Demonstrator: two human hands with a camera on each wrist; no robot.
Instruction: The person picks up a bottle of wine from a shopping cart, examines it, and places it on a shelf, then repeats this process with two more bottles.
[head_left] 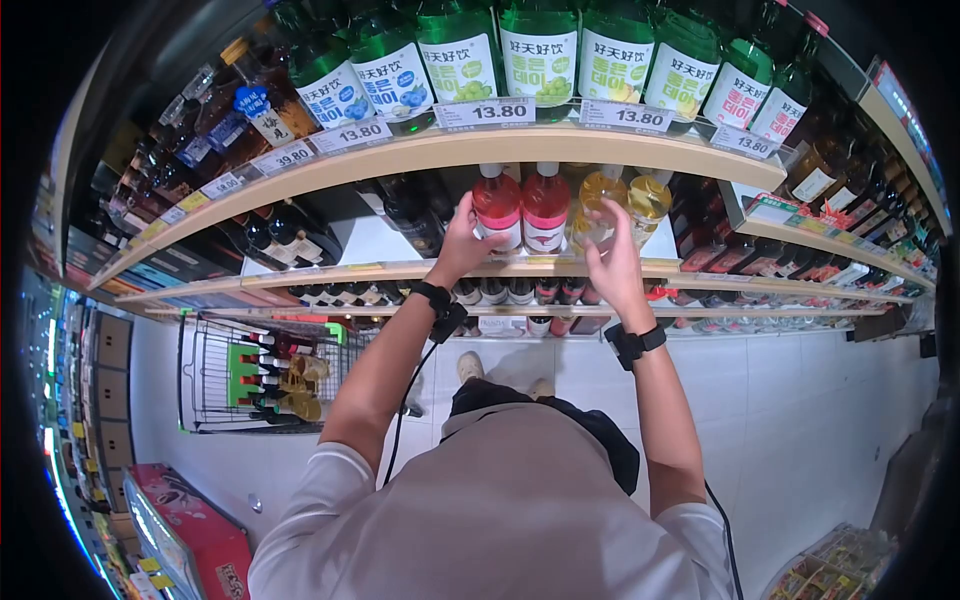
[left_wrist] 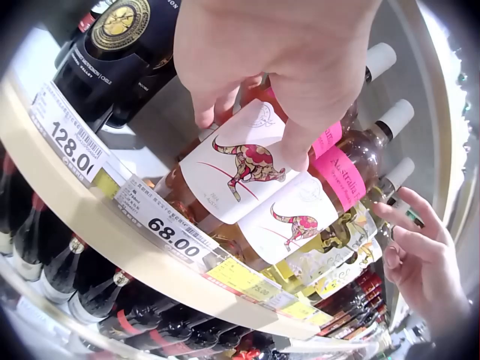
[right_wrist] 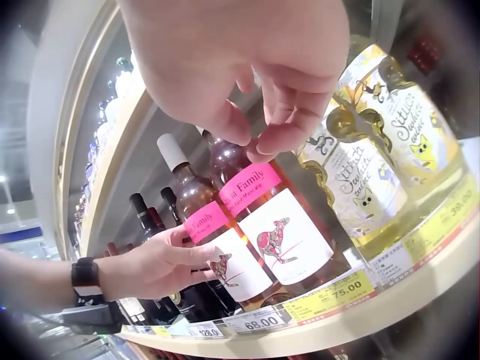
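Note:
Two pink rosé wine bottles with kangaroo labels stand side by side on a shelf. My left hand (head_left: 462, 248) holds the left rosé bottle (right_wrist: 235, 264), thumb across the front of its label and fingers round its far side. Beside it stands the right rosé bottle (head_left: 546, 212), close against it. My right hand (head_left: 616, 264) is raised in front of the yellow white-wine bottles (head_left: 648, 205), its fingers loosely bent with nothing between them. In the right wrist view its fingertips overlap the right rosé bottle's upper part.
Above, a shelf (head_left: 480, 146) of green bottles overhangs the rosé ones. Dark wine bottles (head_left: 412, 220) stand to the left. Price tags (left_wrist: 169, 234) line the shelf's front edge. A shopping cart (head_left: 215, 385) holding several bottles is at the lower left.

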